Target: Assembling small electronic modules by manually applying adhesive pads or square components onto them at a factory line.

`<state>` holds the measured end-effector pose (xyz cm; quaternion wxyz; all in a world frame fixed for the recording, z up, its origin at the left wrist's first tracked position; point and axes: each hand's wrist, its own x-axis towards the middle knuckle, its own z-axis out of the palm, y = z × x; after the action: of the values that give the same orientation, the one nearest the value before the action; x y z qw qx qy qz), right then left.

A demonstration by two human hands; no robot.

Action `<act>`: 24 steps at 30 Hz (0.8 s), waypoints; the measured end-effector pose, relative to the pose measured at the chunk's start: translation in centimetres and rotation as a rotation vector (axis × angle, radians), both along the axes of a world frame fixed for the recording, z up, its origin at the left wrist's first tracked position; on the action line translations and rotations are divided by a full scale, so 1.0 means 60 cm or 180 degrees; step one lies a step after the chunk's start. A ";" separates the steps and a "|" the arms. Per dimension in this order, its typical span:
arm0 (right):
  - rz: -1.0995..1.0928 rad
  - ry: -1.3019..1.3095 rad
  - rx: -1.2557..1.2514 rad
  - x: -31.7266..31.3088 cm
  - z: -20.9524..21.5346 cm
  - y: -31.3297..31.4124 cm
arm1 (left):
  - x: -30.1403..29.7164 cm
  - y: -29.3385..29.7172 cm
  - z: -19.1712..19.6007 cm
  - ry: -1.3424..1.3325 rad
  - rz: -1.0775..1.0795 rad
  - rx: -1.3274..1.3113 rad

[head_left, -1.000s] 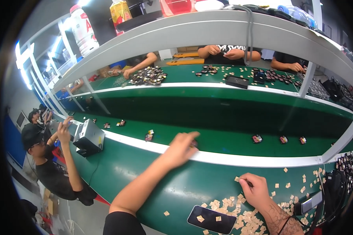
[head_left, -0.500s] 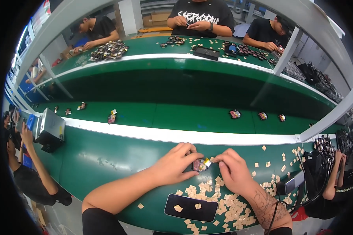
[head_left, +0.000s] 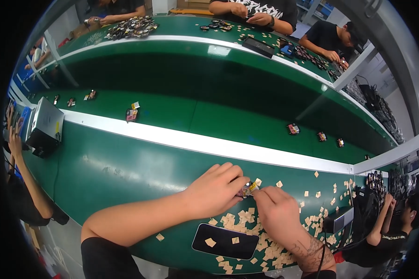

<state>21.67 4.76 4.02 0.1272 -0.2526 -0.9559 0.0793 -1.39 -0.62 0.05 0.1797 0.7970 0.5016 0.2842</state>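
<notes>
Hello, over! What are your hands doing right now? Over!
Left hand and right hand both pinching one small part between the fingertips. Tan paper squares scattered on the green bench beneath. Nothing blocking the hands.

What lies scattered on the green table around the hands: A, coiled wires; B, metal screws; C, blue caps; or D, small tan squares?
D: small tan squares litter the green table around the left hand and right hand, which pinch a small part between them.
</notes>
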 end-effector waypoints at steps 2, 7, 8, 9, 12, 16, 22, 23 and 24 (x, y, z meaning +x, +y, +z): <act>-0.0149 0.0229 -0.0312 -0.002 -0.013 0.002 | 0.001 0.000 -0.004 -0.0121 -0.0022 -0.0025; -0.0576 0.1186 -0.1613 0.002 -0.041 0.016 | 0.002 -0.005 -0.004 -0.0172 0.0036 -0.0097; -0.0575 0.1180 -0.1613 0.006 -0.039 0.022 | 0.002 -0.006 -0.004 -0.0193 0.0060 -0.0123; -0.0582 0.1249 -0.1741 0.010 -0.036 0.030 | 0.001 -0.006 -0.005 -0.0198 0.0062 -0.0122; -0.0312 0.1014 -0.1479 0.008 -0.016 0.041 | 0.002 -0.005 -0.007 -0.0270 0.0029 -0.0028; 0.0152 0.0651 -0.1004 0.016 -0.027 0.046 | 0.001 -0.003 -0.005 -0.0282 -0.0068 0.0020; 0.0034 0.0946 -0.1078 0.010 -0.035 0.046 | -0.001 -0.001 -0.004 -0.0180 -0.0138 -0.0004; -0.0128 0.0975 -0.1390 0.010 -0.036 0.046 | -0.001 -0.001 -0.007 -0.0153 -0.0130 0.0060; -0.0140 0.0980 -0.1389 0.012 -0.038 0.049 | -0.002 -0.001 -0.007 -0.0151 -0.0143 0.0058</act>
<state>22.39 7.70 1.72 0.2153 -0.2797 -0.8799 0.3182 -1.50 -0.67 -0.39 0.1907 0.8027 0.4766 0.3035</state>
